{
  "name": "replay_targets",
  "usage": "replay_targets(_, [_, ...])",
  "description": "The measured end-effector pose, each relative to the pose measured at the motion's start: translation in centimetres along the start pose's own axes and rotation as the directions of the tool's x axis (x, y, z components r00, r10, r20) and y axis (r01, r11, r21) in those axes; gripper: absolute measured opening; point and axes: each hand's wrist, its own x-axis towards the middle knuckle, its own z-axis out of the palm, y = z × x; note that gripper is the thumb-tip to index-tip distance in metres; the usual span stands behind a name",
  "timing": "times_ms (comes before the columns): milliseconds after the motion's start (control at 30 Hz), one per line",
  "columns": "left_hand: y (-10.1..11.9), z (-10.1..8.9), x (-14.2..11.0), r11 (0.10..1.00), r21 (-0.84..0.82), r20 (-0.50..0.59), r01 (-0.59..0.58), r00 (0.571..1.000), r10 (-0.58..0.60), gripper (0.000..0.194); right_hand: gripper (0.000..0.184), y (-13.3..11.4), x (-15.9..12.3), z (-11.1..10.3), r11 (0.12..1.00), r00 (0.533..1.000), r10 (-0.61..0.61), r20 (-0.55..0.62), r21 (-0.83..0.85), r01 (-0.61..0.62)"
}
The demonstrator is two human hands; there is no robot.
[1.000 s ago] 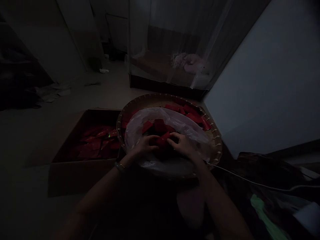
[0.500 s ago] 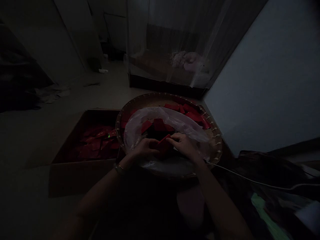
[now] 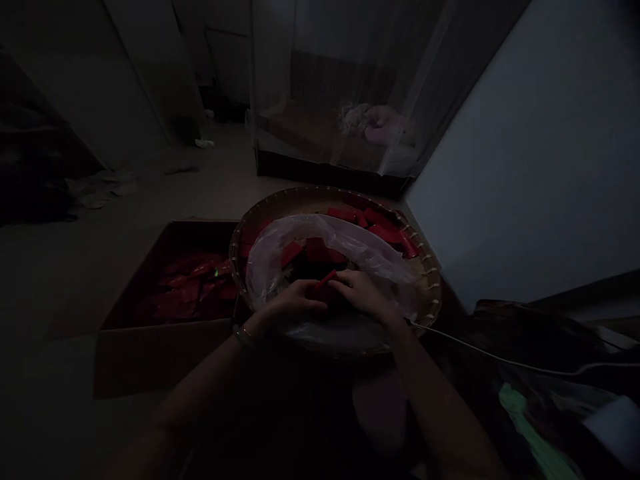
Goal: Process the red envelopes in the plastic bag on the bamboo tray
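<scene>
A small red packet [image 3: 325,288] is held between my two hands, tilted, above an opened clear plastic bag [image 3: 345,235]. My left hand [image 3: 294,299] grips its left side, thumb and fingers closed on it. At its upper right edge, the fingers of my right hand [image 3: 361,291] pinch it. More red packets [image 3: 316,250] lie inside the bag just beyond my hands. The bag sits in a round woven bamboo tray [image 3: 434,283]. Dim light hides the packet's lower part and the fingertips.
Left of the tray stands an open cardboard box [image 3: 160,360] with many red packets [image 3: 183,297] inside. Other red packets [image 3: 385,232] lie along the tray's far right side. A white cable [image 3: 495,357] runs rightward past a green cloth [image 3: 525,427]. A white wall [image 3: 530,180] rises at the right.
The red packet has turned more upright, and my left hand has moved slightly right, closing in on it. My right hand still pinches its edge. The view has shifted slightly.
</scene>
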Motion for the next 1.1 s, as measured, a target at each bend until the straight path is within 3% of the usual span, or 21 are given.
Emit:
replay_targets(167, [0.3,0.6,0.0,0.991,-0.100,-0.040,0.086,0.995,-0.090,0.036,0.014,0.2,-0.3,-0.2,0.988,0.976,0.038,-0.216,-0.136,-0.069])
replay_targets(233, [0.4,0.6,0.0,0.987,-0.125,-0.040,0.100,0.994,-0.106,0.039,0.014,0.1,-0.4,-0.4,0.988,0.973,0.034,-0.228,-0.142,-0.068])
replay_targets(467, [0.8,0.3,-0.1,0.995,-0.049,-0.123,0.085,0.988,-0.090,0.041,0.019,0.1,-0.3,-0.2,0.995,0.958,0.063,-0.278,0.088,-0.040])
replay_targets(533, [0.8,0.4,-0.2,0.997,-0.043,-0.135,0.071,0.988,-0.077,0.042,0.024,0.7,-0.1,0.2,0.989,0.930,0.095,-0.356,0.142,-0.047])
replay_targets(600, [0.8,0.4,-0.1,0.997,-0.041,-0.155,0.059,0.986,-0.065,0.044,0.042,1.4,0.2,0.7,0.977,0.892,0.154,-0.425,0.198,-0.075])
replay_targets(667, [0.8,0.5,-0.1,0.998,-0.034,-0.177,0.045,0.983,-0.050,0.045,0.052,1.6,0.3,1.1,0.964,0.886,0.213,-0.412,0.237,-0.122])
replay_targets(767, [1.0,0.6,-0.1,0.999,-0.037,-0.180,0.035,0.983,-0.041,0.047,0.033,1.2,0.1,1.3,0.949,0.903,0.275,-0.331,0.244,-0.199])
replay_targets(867, [1.2,1.0,-0.3,0.995,-0.072,-0.151,0.067,0.986,-0.077,0.047,0.026,0.7,-0.2,1.2,0.941,0.895,0.306,-0.325,0.249,-0.231])
replay_targets(1000, [1.2,1.5,-0.4,0.991,-0.094,-0.123,0.090,0.987,-0.101,0.041,0.027,0.7,0.2,1.2,0.953,0.921,0.234,-0.311,0.261,-0.154])
replay_targets(1100, [1.0,1.5,-0.3,0.998,-0.040,-0.093,0.053,0.994,-0.057,0.033,0.026,0.7,0.8,1.7,0.979,0.942,0.160,-0.293,0.165,-0.115])
